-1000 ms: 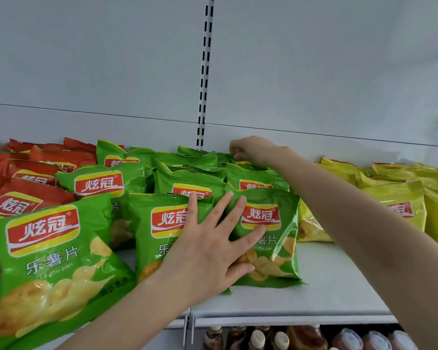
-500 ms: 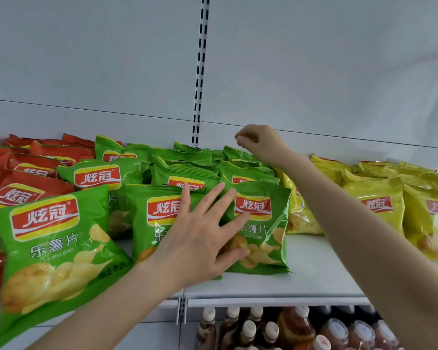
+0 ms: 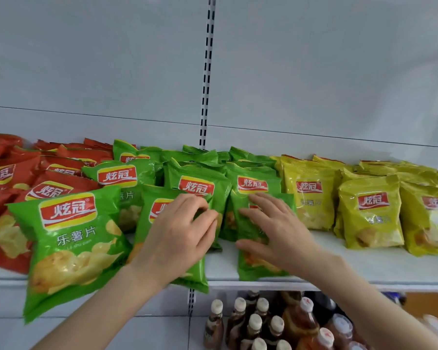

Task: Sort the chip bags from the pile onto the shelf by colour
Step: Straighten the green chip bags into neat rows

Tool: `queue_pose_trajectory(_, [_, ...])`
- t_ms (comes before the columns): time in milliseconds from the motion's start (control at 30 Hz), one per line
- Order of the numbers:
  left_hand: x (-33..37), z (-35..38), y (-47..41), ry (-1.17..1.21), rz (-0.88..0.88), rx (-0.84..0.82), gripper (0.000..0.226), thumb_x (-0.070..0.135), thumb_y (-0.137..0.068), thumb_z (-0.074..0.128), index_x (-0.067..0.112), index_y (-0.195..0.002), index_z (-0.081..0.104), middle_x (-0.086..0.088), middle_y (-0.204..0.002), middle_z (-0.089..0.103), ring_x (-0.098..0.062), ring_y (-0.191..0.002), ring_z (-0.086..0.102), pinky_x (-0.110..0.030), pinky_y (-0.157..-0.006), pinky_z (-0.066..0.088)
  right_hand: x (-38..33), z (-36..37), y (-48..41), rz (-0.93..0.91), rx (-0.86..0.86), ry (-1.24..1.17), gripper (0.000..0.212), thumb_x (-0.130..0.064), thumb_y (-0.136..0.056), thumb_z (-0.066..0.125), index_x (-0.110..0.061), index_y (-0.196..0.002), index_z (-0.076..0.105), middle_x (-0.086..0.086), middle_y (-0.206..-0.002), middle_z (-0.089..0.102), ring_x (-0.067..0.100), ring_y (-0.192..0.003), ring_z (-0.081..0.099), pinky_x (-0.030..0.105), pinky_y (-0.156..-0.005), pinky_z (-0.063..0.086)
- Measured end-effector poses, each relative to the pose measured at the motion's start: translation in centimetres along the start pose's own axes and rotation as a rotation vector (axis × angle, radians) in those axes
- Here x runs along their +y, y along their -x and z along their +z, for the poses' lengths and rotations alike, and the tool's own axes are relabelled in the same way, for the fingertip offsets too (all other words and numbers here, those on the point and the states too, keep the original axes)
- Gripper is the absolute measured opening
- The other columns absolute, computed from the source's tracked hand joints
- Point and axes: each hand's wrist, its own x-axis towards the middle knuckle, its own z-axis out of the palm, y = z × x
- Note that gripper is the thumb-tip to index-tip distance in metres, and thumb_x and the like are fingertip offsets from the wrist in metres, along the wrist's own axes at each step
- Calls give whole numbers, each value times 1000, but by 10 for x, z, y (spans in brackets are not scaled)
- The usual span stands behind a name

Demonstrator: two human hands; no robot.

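Chip bags lie on a white shelf [image 3: 364,266] in colour groups: red bags [image 3: 10,178] on the left, green bags [image 3: 197,183] in the middle, yellow bags [image 3: 369,213] on the right. My left hand [image 3: 180,236] lies on a front green bag [image 3: 149,215], its fingertips curled and pinching the bag's upper right corner. My right hand [image 3: 276,228] rests with fingers straight and spread on the neighbouring front green bag [image 3: 253,269]. A narrow gap separates these two bags. A larger-looking green bag [image 3: 71,243] overhangs the shelf's front edge at the left.
Sauce bottles [image 3: 263,324] with white caps stand on the level below, under my hands. A slotted upright [image 3: 206,72] runs up the white back panel behind the green bags. Bare shelf surface shows in front of the yellow bags.
My right hand came back from the rear of the green row and now lies on the front right green bag. My left hand's spread fingers curled onto its bag's corner. The two front bags moved apart.
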Motion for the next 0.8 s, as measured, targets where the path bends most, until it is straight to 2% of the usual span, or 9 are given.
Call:
queue_pose_trajectory(67, [-3,1,0,-12,-10,-32,26,16,-90,50,0,-83,70,-10,-79,61,-24,-74,57,-36,-60,50,-2,9,0,8,-39,34,59,-59,-78,42,-15,-108,66,13,-117,64,33,-112,59,59,-82,50])
queue_pose_trajectory(167, [-3,9,-9,-57,-3,-26,25,16,-89,50,2,-82,70,-9,-73,59,-25,-66,57,-36,-53,49,-3,14,-8,69,-41,47,59,-57,-78,41,-11,-107,66,14,-116,64,34,-112,59,58,-85,45])
queue_pose_trajectory(333, [-3,21,-20,-179,-13,-46,28,22,-89,47,7,-77,67,-6,-72,57,-25,-68,56,-33,-59,43,-5,23,-19,98,-47,55,60,-54,-78,41,-6,-106,65,16,-113,64,34,-110,60,58,-86,44])
queue_pose_trajectory(467, [-4,26,-23,-188,-54,-62,28,26,-90,45,9,-75,61,-7,-76,56,-25,-71,54,-33,-63,37,-2,24,-18,191,-16,-172,61,-52,-85,35,-5,-115,60,15,-127,57,31,-126,47,56,-105,29])
queue_pose_trajectory(567, [-2,25,-20,-66,-111,-32,21,17,-90,40,7,-80,56,-8,-78,56,-25,-74,52,-33,-65,36,-3,19,-16,226,37,-233,65,-54,-85,29,-6,-118,59,13,-134,51,29,-133,38,57,-111,21])
queue_pose_trajectory(633, [-4,24,-18,70,-143,19,12,12,-88,38,7,-88,50,-9,-78,54,-21,-76,45,-30,-67,33,-10,16,-16,209,23,-220,82,-71,-80,23,-9,-120,59,10,-139,47,25,-137,33,52,-112,10])
queue_pose_trajectory(733, [-3,19,-16,300,-289,58,26,15,-92,35,-1,-98,54,-9,-83,55,-14,-78,44,-25,-73,37,-25,13,-20,201,-48,-202,109,-89,-65,5,-13,-121,60,7,-144,43,21,-141,25,53,-113,2])
queue_pose_trajectory(800, [-1,14,-16,437,-402,49,33,21,-93,32,-2,-103,53,-5,-90,55,-7,-75,46,-11,-78,38,-34,14,-25,226,-71,-151,112,-92,-58,9,-13,-120,60,7,-144,42,20,-141,22,55,-112,-1])
